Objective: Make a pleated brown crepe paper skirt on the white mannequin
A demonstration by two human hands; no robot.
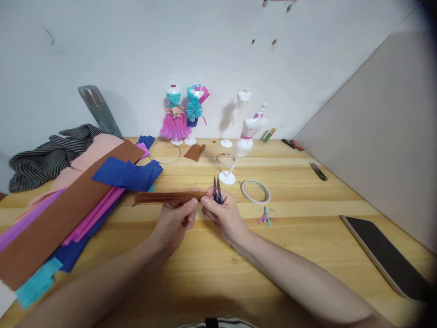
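Head view: a narrow, pleated brown paper-like bundle (157, 197) looks folded already, though attached to nothing; two white dress forms in colourful outfits (175, 119) appear finished, two mostly bare white forms (244, 145) undressed. Held above the pale wooden bench (205, 282), its long axis runs left to right, loose end leftward. The left hand's (173, 223) grip pinches it midway; the right hand's (225, 216) pinches its right end, holding blue-handled scissors (219, 199).

- Bright, diffuse light on the wall (136, 45) beyond my right hand (225, 214).
- Soft shadow on the table (218, 291) below it.
- Far right of it, the phone (385, 257) looks stretched and soft, the edge black.
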